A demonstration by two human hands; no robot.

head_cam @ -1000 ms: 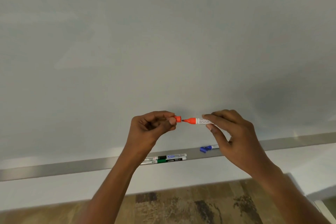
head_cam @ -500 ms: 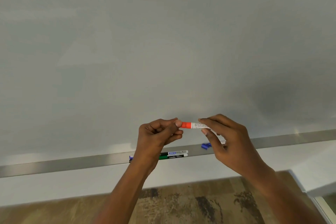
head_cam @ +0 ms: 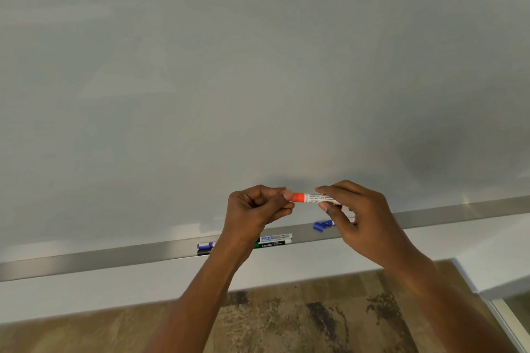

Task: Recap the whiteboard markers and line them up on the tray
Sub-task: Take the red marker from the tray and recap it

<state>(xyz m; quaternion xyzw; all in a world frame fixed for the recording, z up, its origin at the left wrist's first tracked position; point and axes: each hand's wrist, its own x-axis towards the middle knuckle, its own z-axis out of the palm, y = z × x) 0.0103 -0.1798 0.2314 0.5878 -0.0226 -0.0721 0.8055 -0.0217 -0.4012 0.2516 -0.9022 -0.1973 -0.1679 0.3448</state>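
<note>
I hold an orange marker (head_cam: 311, 198) level in front of the whiteboard, above the metal tray (head_cam: 114, 256). My right hand (head_cam: 364, 218) pinches its white barrel. My left hand (head_cam: 258, 212) grips the orange cap end, which sits against the barrel. On the tray below lie a blue marker (head_cam: 275, 237) and a green marker (head_cam: 272, 243) side by side, partly hidden by my left wrist. A loose blue cap (head_cam: 317, 226) and the tip of another blue marker (head_cam: 328, 222) lie further right, its barrel hidden behind my right hand.
The whiteboard (head_cam: 258, 66) fills the upper view. A white wall strip runs under the tray, with patterned brown floor (head_cam: 301, 321) below. A white ledge (head_cam: 504, 264) sits at the lower right.
The orange cap, held apart from the marker tip a second ago, has been pushed onto the marker. Both hands have stayed close together and drifted slightly lower.
</note>
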